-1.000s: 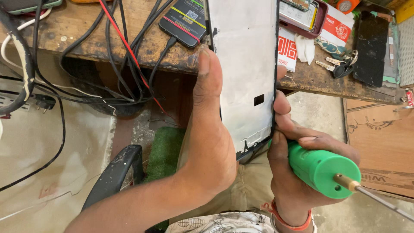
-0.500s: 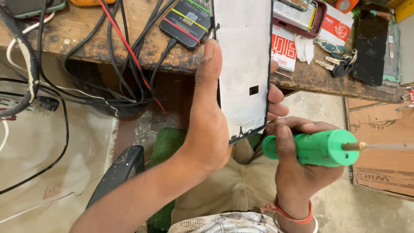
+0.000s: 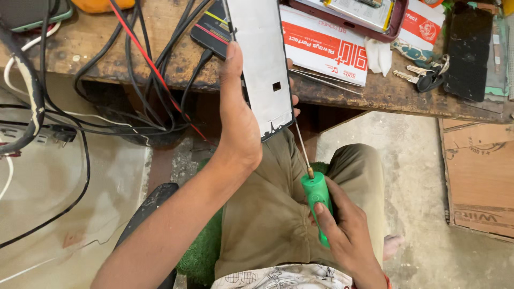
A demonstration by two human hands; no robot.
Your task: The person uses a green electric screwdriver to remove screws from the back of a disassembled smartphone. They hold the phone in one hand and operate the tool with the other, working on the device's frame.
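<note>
Phone screen panel (image 3: pixel 262 64) stands upright over the workbench's (image 3: pixel 375 93) near edge, clamped in the left hand (image 3: pixel 238 123), while the right hand's (image 3: pixel 342 230) fingers grip the green screwdriver (image 3: pixel 317 200), tip aimed at its lower corner.

Cables (image 3: pixel 134 69) crowd the bench's (image 3: pixel 375 93) left; lap space stays open.

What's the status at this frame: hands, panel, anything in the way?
Left hand grips white phone panel upright by its edge. Right hand holds green screwdriver, thin shaft pointing up to the panel's lower corner. Nothing between them.
</note>
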